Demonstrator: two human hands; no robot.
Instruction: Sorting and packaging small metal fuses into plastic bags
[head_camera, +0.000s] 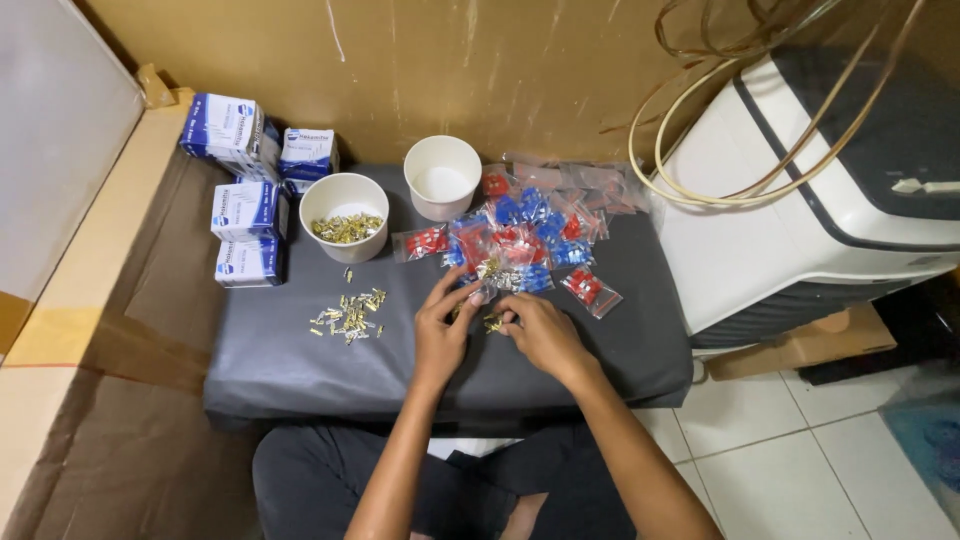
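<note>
Both hands meet over a small cluster of brass terminals (491, 322) on a dark grey cushion (300, 360). My left hand (443, 328) has its fingers curled down onto the cluster, and my right hand (540, 332) pinches at the same pieces from the right. Just beyond the fingertips lies a heap of small clear bags (520, 240) holding red and blue parts, with more brass pieces at its near edge. A loose scatter of brass terminals (350, 315) lies to the left of my left hand.
Two white paper cups stand at the back: one (344, 215) holds brass terminals, the other (442, 177) looks empty. Blue-and-white boxes (248, 190) are stacked at the left. A white machine (820, 200) with looped cables sits right; cardboard walls lie behind and left.
</note>
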